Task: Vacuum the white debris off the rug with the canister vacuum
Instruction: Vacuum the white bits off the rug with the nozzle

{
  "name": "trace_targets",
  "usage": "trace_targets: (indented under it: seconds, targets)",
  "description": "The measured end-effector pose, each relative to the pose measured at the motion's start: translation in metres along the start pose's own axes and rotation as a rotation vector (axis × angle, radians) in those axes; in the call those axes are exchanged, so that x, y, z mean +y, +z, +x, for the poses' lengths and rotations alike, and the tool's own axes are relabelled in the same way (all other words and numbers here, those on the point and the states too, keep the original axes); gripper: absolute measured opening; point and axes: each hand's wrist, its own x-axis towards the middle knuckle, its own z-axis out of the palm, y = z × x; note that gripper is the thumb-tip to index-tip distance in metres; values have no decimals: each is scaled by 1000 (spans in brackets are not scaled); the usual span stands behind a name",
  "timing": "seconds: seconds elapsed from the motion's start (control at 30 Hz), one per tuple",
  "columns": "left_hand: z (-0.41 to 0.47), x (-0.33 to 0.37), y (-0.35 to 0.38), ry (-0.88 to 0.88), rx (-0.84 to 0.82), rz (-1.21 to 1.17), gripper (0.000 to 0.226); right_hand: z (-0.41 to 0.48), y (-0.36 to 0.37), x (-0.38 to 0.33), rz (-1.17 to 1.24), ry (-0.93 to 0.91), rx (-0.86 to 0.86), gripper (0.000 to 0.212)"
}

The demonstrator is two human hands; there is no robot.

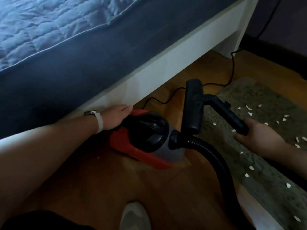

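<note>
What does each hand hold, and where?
Right hand grips the black wand at its near end; left hand rests on the red canister vacuum's rear.

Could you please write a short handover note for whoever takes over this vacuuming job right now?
Left hand rests on the rear of the red canister vacuum, which sits on the wood floor beside the bed frame.
Right hand grips the black wand; the floor nozzle is at the rug's near edge.
Done: nothing visibly cleaned.
Left: white debris is scattered across the rug.
</note>
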Motion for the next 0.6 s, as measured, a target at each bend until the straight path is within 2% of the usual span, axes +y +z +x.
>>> trace_targets:
  seconds: [0.17, 0.37, 0.4, 0.5, 0.53, 0.6]
  targets:
    - [-27, -27, 12, 74, 108, -38, 56, 11, 9, -13, 18, 4, 25, 24]
    - [-34, -13, 29, 43, 85, -150, 71, 18, 18, -17, 44, 8, 16, 24]
    - [-32, -7, 29, 20, 81, -160, 69, 19, 19, -17, 47, 3, 19, 24]
    - [-25, 16, 23, -45, 35, -196, 39, 22, 22, -16, 53, -14, 14, 24]
    - [-23, 18, 21, -48, 15, -207, 36, 22, 22, -15, 61, -19, 10, 25]
    - [-19, 16, 19, -44, 1, -203, 54, 24, 24, -13, 77, -29, 4, 25]
